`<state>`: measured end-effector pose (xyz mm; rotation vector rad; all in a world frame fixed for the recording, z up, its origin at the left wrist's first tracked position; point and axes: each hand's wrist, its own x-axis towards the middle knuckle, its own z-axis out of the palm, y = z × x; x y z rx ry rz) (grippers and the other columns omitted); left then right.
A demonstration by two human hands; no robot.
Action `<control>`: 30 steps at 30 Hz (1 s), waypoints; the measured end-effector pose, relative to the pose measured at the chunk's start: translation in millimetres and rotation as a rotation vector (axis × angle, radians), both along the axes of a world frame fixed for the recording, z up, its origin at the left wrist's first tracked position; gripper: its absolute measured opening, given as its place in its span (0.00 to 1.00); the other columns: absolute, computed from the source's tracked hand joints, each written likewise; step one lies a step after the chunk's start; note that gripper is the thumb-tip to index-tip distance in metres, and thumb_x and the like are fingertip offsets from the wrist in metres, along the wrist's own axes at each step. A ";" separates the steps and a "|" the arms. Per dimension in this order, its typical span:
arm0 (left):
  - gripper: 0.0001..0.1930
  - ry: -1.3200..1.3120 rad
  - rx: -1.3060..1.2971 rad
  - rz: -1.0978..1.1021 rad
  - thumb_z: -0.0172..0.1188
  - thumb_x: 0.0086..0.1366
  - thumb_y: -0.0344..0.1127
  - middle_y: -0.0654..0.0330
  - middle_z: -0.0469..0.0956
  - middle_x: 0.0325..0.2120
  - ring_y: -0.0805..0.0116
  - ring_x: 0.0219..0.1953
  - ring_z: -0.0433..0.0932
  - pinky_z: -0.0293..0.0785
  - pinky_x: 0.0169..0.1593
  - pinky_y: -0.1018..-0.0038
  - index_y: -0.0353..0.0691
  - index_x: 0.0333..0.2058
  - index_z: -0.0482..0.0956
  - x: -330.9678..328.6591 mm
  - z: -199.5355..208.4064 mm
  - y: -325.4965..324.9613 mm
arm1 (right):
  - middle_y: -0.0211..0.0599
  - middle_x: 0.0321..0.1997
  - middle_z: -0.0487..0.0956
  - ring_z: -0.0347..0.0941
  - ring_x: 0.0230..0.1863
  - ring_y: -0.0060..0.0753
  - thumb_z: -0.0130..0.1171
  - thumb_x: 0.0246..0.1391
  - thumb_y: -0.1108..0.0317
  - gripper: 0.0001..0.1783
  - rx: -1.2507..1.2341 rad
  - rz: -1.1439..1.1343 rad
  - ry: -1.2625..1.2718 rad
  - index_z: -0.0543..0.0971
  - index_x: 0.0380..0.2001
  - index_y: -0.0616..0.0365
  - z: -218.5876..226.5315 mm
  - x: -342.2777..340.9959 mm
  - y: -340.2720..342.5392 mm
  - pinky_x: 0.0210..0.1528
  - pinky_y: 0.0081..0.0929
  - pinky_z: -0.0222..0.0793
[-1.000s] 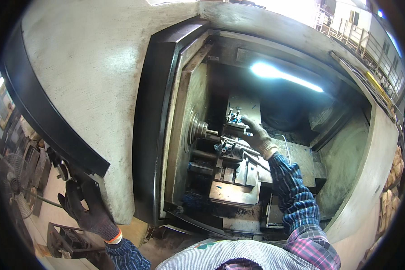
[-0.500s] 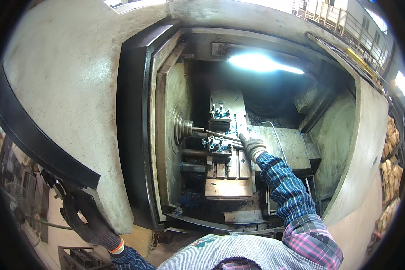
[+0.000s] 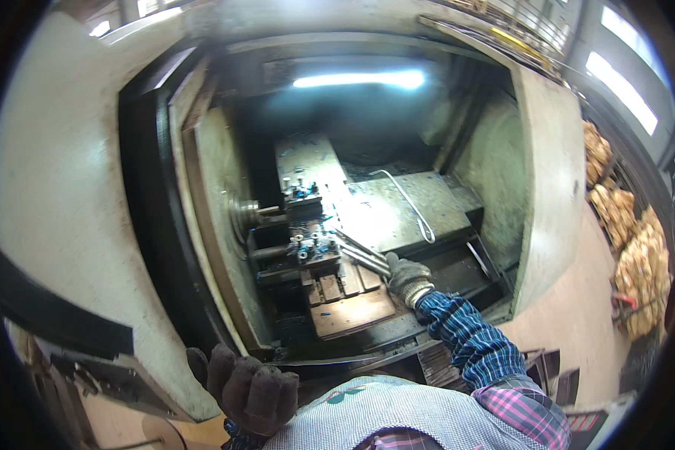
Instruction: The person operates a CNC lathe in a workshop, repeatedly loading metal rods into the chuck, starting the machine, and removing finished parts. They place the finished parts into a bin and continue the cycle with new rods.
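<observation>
My right hand [image 3: 410,277], in a grey glove, is closed round the near ends of slim metal rods [image 3: 366,259]. They slant up and left from my fingers, past the right side of the near tool post [image 3: 313,249], which has bolts on top. My left hand [image 3: 251,390], in a dark glove, is raised at the lower left. Its fingers are partly bent with the thumb apart, and nothing shows in them. Left of the tool posts, a short round workpiece [image 3: 269,211] sticks out of the lathe's chuck [image 3: 244,217]. A second tool post [image 3: 301,196] stands farther back.
A bent white metal rod [image 3: 406,198] lies on the machine's sloping cover [image 3: 446,196]. Blue chips are scattered round the tool posts. The dark door edge [image 3: 144,202] bounds the opening on the left. Brown wrapped bundles [image 3: 643,274] are stacked at the far right.
My right hand has drawn back toward me with the rods, away from the workpiece. My left hand has left the panel edge at the lower left and come in toward my body. The view has turned right.
</observation>
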<state>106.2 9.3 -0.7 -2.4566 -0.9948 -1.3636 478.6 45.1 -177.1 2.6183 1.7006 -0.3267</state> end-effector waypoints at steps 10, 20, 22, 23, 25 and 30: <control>0.12 -0.041 -0.054 -0.209 0.52 0.74 0.32 0.49 0.73 0.49 0.40 0.58 0.73 0.65 0.66 0.38 0.35 0.52 0.72 25.5 -48.1 23.0 | 0.49 0.42 0.85 0.82 0.44 0.57 0.60 0.55 0.49 0.23 -0.009 -0.522 0.471 0.79 0.49 0.52 -58.4 -38.4 -194.9 0.50 0.50 0.76; 0.15 0.057 0.068 -0.448 0.52 0.77 0.31 0.44 0.75 0.57 0.43 0.61 0.73 0.68 0.66 0.48 0.29 0.56 0.76 119.5 -38.0 -24.5 | 0.34 0.24 0.81 0.73 0.20 0.23 0.66 0.51 0.47 0.26 -0.125 -1.108 0.987 0.84 0.41 0.60 -34.9 -84.4 -401.1 0.24 0.27 0.69; 0.15 0.013 0.026 -0.601 0.53 0.76 0.30 0.46 0.77 0.56 0.45 0.62 0.73 0.69 0.66 0.49 0.28 0.55 0.76 142.4 -43.5 -41.4 | 0.34 0.25 0.80 0.73 0.21 0.24 0.67 0.51 0.47 0.26 0.035 -1.314 1.155 0.84 0.38 0.62 -34.9 -94.8 -438.0 0.24 0.27 0.69; 0.15 -0.013 0.009 -0.698 0.54 0.75 0.30 0.47 0.77 0.56 0.45 0.62 0.73 0.69 0.66 0.50 0.28 0.55 0.76 160.9 -41.7 -54.5 | 0.34 0.25 0.80 0.73 0.22 0.25 0.67 0.52 0.48 0.26 0.142 -1.430 1.235 0.84 0.37 0.63 -37.1 -102.0 -458.5 0.25 0.27 0.69; 0.16 0.012 0.038 -0.786 0.56 0.74 0.30 0.48 0.78 0.54 0.45 0.61 0.74 0.69 0.66 0.48 0.29 0.56 0.76 189.7 -37.6 -86.4 | 0.34 0.25 0.79 0.72 0.23 0.24 0.68 0.53 0.50 0.23 0.308 -1.548 1.266 0.83 0.33 0.65 -41.8 -103.2 -494.4 0.26 0.28 0.69; 0.16 0.132 0.008 -0.861 0.57 0.73 0.30 0.50 0.78 0.53 0.43 0.61 0.74 0.66 0.67 0.42 0.32 0.56 0.76 224.9 -31.1 -147.9 | 0.28 0.22 0.73 0.67 0.20 0.22 0.62 0.58 0.59 0.13 0.725 -1.592 1.562 0.79 0.27 0.58 -80.9 -100.4 -567.9 0.23 0.24 0.65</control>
